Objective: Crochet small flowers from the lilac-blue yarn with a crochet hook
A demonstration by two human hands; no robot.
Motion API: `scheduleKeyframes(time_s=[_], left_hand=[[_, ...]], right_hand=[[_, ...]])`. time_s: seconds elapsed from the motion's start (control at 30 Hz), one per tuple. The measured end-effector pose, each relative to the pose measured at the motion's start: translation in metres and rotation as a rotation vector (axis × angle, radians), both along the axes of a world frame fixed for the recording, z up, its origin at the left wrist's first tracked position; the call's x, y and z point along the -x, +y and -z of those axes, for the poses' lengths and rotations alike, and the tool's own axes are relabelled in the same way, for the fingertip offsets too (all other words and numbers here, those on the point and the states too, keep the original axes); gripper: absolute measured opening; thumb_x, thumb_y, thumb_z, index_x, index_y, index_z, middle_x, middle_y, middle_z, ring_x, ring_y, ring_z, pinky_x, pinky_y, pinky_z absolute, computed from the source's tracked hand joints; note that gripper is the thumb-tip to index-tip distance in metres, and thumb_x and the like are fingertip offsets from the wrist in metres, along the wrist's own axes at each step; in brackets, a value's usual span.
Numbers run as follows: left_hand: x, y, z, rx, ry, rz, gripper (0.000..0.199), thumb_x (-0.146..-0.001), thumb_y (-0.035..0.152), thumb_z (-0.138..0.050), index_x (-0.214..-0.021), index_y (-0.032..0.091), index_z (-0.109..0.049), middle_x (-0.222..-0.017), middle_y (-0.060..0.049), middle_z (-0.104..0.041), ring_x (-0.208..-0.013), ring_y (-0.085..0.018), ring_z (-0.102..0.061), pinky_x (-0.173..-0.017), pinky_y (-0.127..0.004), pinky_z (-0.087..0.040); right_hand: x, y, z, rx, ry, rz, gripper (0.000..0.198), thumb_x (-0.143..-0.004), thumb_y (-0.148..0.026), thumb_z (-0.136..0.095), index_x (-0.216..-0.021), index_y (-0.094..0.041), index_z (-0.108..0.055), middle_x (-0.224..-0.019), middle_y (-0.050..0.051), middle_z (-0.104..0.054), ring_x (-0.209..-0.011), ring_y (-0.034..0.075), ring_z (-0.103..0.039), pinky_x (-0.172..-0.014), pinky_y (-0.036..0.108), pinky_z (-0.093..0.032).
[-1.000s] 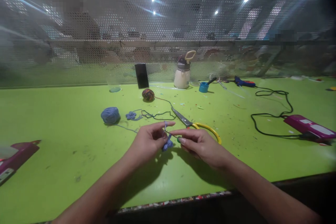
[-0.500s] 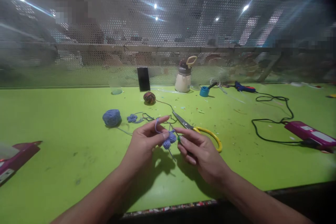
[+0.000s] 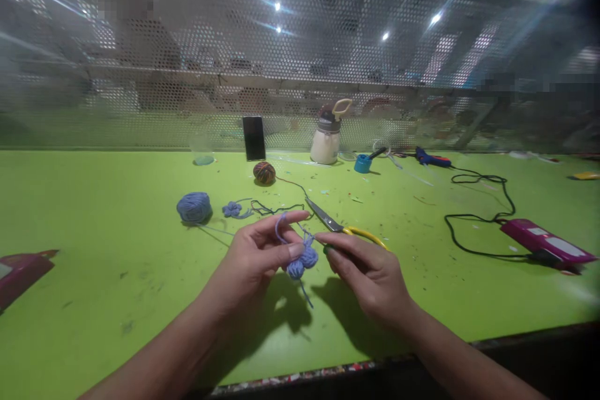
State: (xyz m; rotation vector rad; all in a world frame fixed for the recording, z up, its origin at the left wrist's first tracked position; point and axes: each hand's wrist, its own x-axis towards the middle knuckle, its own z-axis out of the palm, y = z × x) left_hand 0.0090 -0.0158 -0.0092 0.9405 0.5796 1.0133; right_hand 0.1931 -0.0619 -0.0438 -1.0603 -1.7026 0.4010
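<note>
Between thumb and fingers, my left hand pinches a small blue-purple crochet piece with rounded petals. A strand loops over its raised index finger, and a loose tail hangs below the piece. My right hand is closed on a crochet hook, of which a bit of green handle shows; its thin tip meets the top of the piece. To the left lie a ball of blue yarn and a finished-looking crochet flower. Scissors with yellow handles lie behind my right hand, partly covered by it.
Farther back on the green table are a multicoloured yarn ball, a phone, a bottle, a blue pot and a glue gun. Its cord runs toward a magenta power strip. A perforated screen stands behind.
The crochet piece has shifted slightly lower and shows more of its petals. My right hand has moved a little right, covering more of the scissor handles. The view has turned slightly.
</note>
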Motion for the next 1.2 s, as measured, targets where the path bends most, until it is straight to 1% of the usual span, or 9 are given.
scheduleKeyframes(time_s=[0.1,0.17,0.37,0.47,0.67,0.8,0.87,1.0,1.2], left_hand=[[0.001,-0.001,-0.002,0.0,0.013,-0.006,0.035,-0.063,0.01,-0.083,-0.097,0.018,-0.078,-0.068,0.001,-0.064,-0.057,-0.009,-0.057,-0.051,-0.019,-0.045],[0.002,-0.002,-0.003,-0.002,0.02,-0.006,0.034,-0.062,0.01,-0.083,-0.095,0.018,-0.078,-0.068,0.001,-0.065,-0.058,-0.009,-0.057,-0.052,-0.019,-0.045],[0.003,-0.004,-0.005,0.012,0.045,-0.033,0.029,-0.062,0.011,-0.084,-0.09,0.019,-0.08,-0.071,-0.001,-0.065,-0.065,-0.01,-0.058,-0.061,-0.021,-0.047],[0.003,-0.006,-0.006,0.02,0.038,-0.029,0.029,-0.061,0.012,-0.085,-0.088,0.019,-0.08,-0.072,-0.001,-0.066,-0.066,-0.01,-0.059,-0.062,-0.02,-0.047],[0.004,-0.004,-0.006,0.057,0.044,-0.033,0.023,-0.06,0.013,-0.085,-0.082,0.018,-0.081,-0.072,-0.002,-0.067,-0.064,-0.01,-0.061,-0.061,-0.019,-0.049],[0.005,-0.002,-0.003,0.044,0.035,-0.002,0.027,-0.061,0.013,-0.086,-0.087,0.019,-0.081,-0.074,-0.002,-0.068,-0.065,-0.01,-0.061,-0.062,-0.018,-0.049],[0.006,-0.001,-0.002,0.037,0.037,0.003,0.025,-0.061,0.014,-0.085,-0.085,0.019,-0.081,-0.074,-0.002,-0.069,-0.065,-0.01,-0.061,-0.061,-0.019,-0.049],[0.007,0.001,-0.002,0.011,0.052,-0.002,0.015,-0.061,0.014,-0.085,-0.075,0.017,-0.08,-0.072,-0.002,-0.069,-0.064,-0.01,-0.06,-0.061,-0.019,-0.049],[0.004,-0.001,-0.003,0.054,0.051,-0.013,0.024,-0.059,0.014,-0.086,-0.082,0.018,-0.081,-0.074,-0.002,-0.068,-0.067,-0.009,-0.061,-0.064,-0.019,-0.049]], right_hand=[[-0.005,0.0,-0.004,-0.107,-0.082,-0.026,0.03,-0.092,-0.007,-0.056,-0.113,-0.022,-0.07,-0.09,0.005,-0.075,-0.072,0.015,-0.065,-0.062,0.027,-0.049],[-0.01,0.0,-0.005,-0.152,-0.123,-0.054,0.034,-0.091,-0.004,-0.055,-0.116,-0.022,-0.068,-0.093,0.005,-0.075,-0.077,0.016,-0.066,-0.066,0.028,-0.05],[-0.022,0.002,-0.008,-0.201,-0.224,-0.094,0.035,-0.089,-0.002,-0.052,-0.116,-0.017,-0.068,-0.074,0.004,-0.066,-0.06,0.015,-0.055,-0.054,0.027,-0.042],[-0.024,0.002,-0.009,-0.2,-0.234,-0.09,0.035,-0.09,-0.004,-0.052,-0.116,-0.018,-0.069,-0.071,0.003,-0.064,-0.059,0.015,-0.055,-0.053,0.027,-0.041],[-0.024,0.0,-0.01,-0.168,-0.22,-0.091,0.036,-0.091,-0.007,-0.052,-0.117,-0.024,-0.069,-0.079,0.003,-0.071,-0.063,0.015,-0.061,-0.059,0.028,-0.049],[-0.024,0.0,-0.01,-0.159,-0.201,-0.098,0.036,-0.09,-0.006,-0.054,-0.117,-0.024,-0.069,-0.076,0.002,-0.07,-0.063,0.014,-0.062,-0.059,0.027,-0.049],[-0.024,-0.001,-0.01,-0.142,-0.175,-0.105,0.035,-0.09,-0.006,-0.054,-0.116,-0.025,-0.069,-0.078,0.002,-0.071,-0.063,0.014,-0.062,-0.059,0.027,-0.05],[-0.023,-0.002,-0.01,-0.083,-0.132,-0.118,0.034,-0.09,-0.007,-0.056,-0.114,-0.026,-0.071,-0.087,0.003,-0.075,-0.073,0.016,-0.068,-0.065,0.028,-0.053],[-0.023,-0.002,-0.009,-0.064,-0.106,-0.118,0.034,-0.09,-0.006,-0.058,-0.113,-0.027,-0.071,-0.096,0.003,-0.077,-0.084,0.017,-0.071,-0.072,0.029,-0.056]])
